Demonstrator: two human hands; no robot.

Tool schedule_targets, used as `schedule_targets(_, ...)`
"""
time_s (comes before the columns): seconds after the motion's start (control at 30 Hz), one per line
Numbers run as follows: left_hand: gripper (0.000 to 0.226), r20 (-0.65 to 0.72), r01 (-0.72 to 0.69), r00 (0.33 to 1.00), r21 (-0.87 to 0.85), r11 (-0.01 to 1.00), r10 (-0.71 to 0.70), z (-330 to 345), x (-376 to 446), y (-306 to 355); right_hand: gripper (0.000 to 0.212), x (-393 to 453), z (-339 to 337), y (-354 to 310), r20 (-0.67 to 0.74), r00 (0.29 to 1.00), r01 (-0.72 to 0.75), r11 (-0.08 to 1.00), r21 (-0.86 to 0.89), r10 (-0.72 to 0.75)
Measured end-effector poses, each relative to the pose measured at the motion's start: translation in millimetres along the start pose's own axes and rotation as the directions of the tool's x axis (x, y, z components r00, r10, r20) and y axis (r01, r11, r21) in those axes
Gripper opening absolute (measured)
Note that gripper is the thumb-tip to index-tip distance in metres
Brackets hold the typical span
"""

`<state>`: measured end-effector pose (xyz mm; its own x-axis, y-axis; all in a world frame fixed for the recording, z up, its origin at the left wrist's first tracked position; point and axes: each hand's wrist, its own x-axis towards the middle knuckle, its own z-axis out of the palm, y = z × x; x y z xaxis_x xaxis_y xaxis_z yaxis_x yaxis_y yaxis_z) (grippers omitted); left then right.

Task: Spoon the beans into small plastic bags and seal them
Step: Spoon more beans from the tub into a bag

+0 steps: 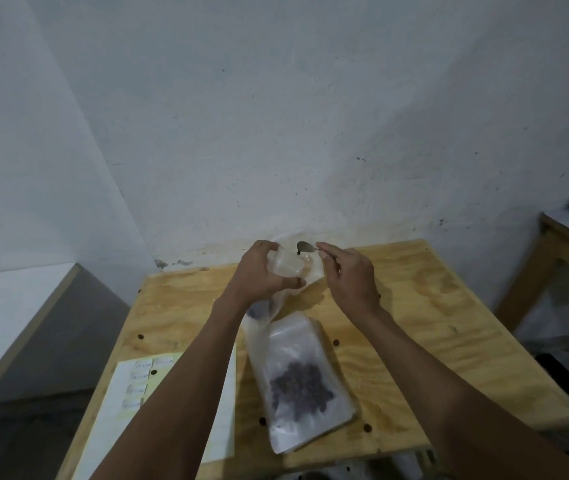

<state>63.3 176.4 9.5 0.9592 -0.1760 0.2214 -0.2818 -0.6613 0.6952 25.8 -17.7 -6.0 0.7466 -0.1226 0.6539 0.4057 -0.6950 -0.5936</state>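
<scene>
My left hand (263, 271) grips a small clear plastic bag (288, 265) and holds it upright above the plywood table (414, 306). Pinched in my right hand (348, 275) is a metal spoon (305, 247), its bowl tilted over the bag's mouth, with a dark bean at its tip. A bigger clear bag (307, 379) with a heap of dark beans inside lies flat on the table below my hands. Behind the small bag stands a larger translucent bag (305, 285); some dark beans show through it just under my left wrist.
A white sheet with yellow labels (137, 386) lies on the table's front left. The wall stands right behind the table. A low white surface (16, 299) lies to the left and a wooden frame (553, 258) to the right.
</scene>
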Motion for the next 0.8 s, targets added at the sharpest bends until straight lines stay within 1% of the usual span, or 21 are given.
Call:
schedule_targets(0.07,0.097,-0.002,-0.015,1.0,-0.006,1.0,0.015,1,0,2,0.031,-4,7,1,0.04,0.998,0.048,0.997,-0.057,-0.045)
schedule_targets(0.13,0.086,0.001,-0.024,1.0,-0.019,1.0,0.024,3,1,5,0.032,-6,14,6,0.063,0.996,0.068,0.994,-0.082,-0.063)
schedule_targets(0.2,0.078,-0.005,-0.038,0.999,-0.035,0.999,0.038,5,2,5,0.031,-8,20,9,0.075,0.997,0.035,0.995,-0.098,-0.028)
schedule_targets(0.27,0.077,-0.019,-0.061,0.998,-0.048,0.997,0.06,7,3,2,0.029,-7,22,9,0.061,0.998,-0.027,0.997,-0.072,0.032)
schedule_targets(0.3,0.078,-0.023,-0.069,0.997,-0.048,0.996,0.068,8,3,0,0.027,-6,21,7,0.035,0.996,-0.079,0.997,-0.025,0.08)
schedule_targets(0.37,0.079,-0.029,-0.077,0.997,-0.038,0.996,0.076,9,4,-2,0.023,2,20,4,-0.02,0.966,-0.252,0.96,0.123,0.257)
schedule_targets(0.43,0.08,-0.04,-0.084,0.996,-0.03,0.996,0.082,9,6,-4,0.022,12,16,2,-0.05,0.896,-0.402,0.853,0.333,0.442)
schedule_targets(0.47,0.081,-0.048,-0.091,0.995,-0.028,0.995,0.089,9,6,-5,0.023,16,13,2,-0.066,0.869,-0.424,0.806,0.414,0.491)
schedule_targets(0.5,0.081,-0.053,-0.097,0.994,-0.027,0.995,0.096,8,7,-6,0.023,18,10,3,-0.095,0.863,-0.409,0.797,0.445,0.496)
schedule_targets(0.53,0.081,-0.058,-0.102,0.993,-0.025,0.994,0.1,8,7,-6,0.024,19,7,4,-0.132,0.878,-0.37,0.829,0.419,0.459)
schedule_targets(0.57,0.082,-0.061,-0.102,0.993,-0.022,0.995,0.101,8,8,-7,0.024,18,5,5,-0.163,0.907,-0.312,0.88,0.359,0.388)
schedule_targets(0.63,0.084,-0.069,-0.1,0.993,-0.017,0.995,0.098,9,8,-7,0.023,15,5,8,-0.167,0.957,-0.196,0.952,0.236,0.239)
schedule_targets(0.7,0.086,-0.074,-0.102,0.992,-0.015,0.995,0.101,11,7,-5,0.023,10,9,9,-0.148,0.978,-0.121,0.977,0.178,0.148)
schedule_targets(0.8,0.086,-0.076,-0.103,0.992,-0.013,0.995,0.102,11,6,-4,0.026,4,10,9,-0.161,0.985,-0.036,0.99,0.138,0.058)
